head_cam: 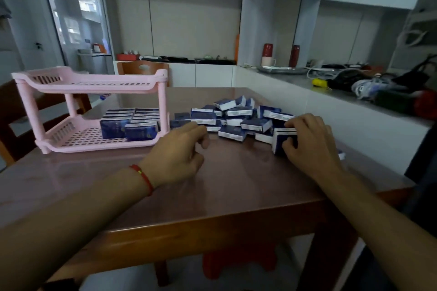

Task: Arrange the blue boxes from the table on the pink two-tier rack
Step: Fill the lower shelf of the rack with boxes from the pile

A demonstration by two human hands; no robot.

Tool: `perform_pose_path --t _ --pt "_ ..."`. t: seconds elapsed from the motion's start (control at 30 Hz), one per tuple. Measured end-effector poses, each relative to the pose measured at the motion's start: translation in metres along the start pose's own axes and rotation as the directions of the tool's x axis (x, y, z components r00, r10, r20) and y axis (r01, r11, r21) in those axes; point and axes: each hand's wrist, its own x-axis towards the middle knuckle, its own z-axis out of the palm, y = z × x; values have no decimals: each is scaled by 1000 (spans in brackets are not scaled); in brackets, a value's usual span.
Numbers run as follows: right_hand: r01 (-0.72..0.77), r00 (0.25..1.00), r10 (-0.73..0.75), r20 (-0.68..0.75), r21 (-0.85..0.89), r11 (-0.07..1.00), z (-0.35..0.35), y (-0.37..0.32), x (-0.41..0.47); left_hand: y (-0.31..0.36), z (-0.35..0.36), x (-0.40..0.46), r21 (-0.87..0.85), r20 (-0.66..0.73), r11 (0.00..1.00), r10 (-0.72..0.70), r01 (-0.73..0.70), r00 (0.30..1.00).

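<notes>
The pink two-tier rack [94, 82] stands on the table at the left. Its upper tier holds nothing, and its lower tier carries several blue boxes [132, 123] packed upright at the right end. A loose heap of blue boxes [238, 116] lies on the table to the right of the rack. My right hand [307, 142] grips a small stack of blue boxes [281, 139] standing on edge at the heap's near right side, fingers over the top and thumb on the front. My left hand [179, 151] hovers near the heap's left edge with fingers loosely curled, holding nothing.
The brown wooden table [212, 196] has bare surface in front of the rack and heap. A wooden chair [142, 68] stands behind the rack. A white counter [354, 101] with clutter runs along the right. A red stool [236, 264] sits under the table.
</notes>
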Motion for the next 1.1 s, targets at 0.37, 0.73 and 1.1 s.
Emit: perform_pose_path --t 0.37,0.73,1.1 --pt "-124 991 123 58 25 992 10 16 -9 56 76 67 -130 0 990 48 -47 999" --pt "-75 985 160 -70 658 749 -7 13 -14 51 78 64 -348 23 937 16 -7 1000" --pt "-127 987 121 109 51 991 25 27 1 25 62 56 -382 46 861 -346 337 937"
